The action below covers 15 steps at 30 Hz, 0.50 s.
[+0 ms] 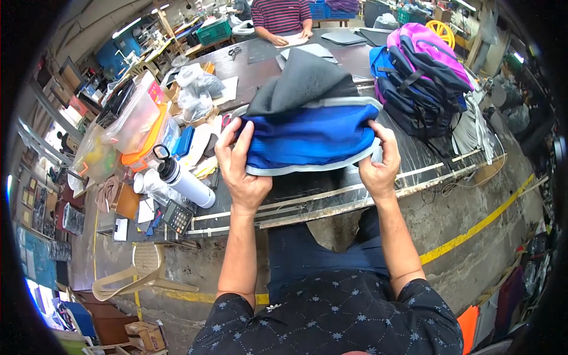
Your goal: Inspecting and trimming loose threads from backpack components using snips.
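Between my two hands is a sewn fabric piece [307, 142], blue in the middle with light grey binding along its edges and a black flap folded up at its far side. My left hand [241, 165] grips its left end, thumb and fingers closed on the bound edge. At the right end my right hand [380, 158] pinches the grey-edged corner. The piece is held up over the front part of the dark work table [296, 204], its blue face tilted toward me.
Right of the piece lie blue, black and pink backpacks [420, 83]. A white bottle [186, 183], a calculator [176, 216] and clear plastic bins [133, 121] crowd the left. Scissors [235, 52] lie farther back. Across the table, a person in a striped shirt [283, 16] handles a flat pale piece.
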### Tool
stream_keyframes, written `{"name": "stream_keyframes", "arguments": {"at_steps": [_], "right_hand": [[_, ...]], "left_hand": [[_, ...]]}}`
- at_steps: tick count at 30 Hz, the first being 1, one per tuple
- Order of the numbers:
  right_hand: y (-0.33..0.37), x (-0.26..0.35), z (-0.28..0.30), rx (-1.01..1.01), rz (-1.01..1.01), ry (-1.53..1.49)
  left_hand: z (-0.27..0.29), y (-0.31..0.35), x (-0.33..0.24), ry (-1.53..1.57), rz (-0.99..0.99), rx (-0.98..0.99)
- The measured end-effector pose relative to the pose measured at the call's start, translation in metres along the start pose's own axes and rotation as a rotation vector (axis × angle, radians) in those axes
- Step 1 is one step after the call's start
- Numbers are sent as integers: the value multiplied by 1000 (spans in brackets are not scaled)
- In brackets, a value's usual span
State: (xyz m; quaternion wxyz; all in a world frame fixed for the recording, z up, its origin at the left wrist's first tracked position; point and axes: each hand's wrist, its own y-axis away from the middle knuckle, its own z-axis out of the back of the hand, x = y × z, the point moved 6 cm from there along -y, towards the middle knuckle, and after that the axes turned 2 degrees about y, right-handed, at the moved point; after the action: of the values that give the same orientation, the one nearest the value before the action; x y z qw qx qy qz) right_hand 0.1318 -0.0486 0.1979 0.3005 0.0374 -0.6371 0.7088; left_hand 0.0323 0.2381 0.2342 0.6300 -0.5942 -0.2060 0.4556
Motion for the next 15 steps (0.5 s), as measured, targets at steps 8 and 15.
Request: {"name": "stream_keyframes", "arguments": {"at_steps": [8,15], "right_hand": [[-1,-4,7,-11,-208,-151],[10,-8,11,-33,-124,-227]], "left_hand": [[-4,-8,-11,10,-32,169],[32,-34,-31,462,138,132]]}}
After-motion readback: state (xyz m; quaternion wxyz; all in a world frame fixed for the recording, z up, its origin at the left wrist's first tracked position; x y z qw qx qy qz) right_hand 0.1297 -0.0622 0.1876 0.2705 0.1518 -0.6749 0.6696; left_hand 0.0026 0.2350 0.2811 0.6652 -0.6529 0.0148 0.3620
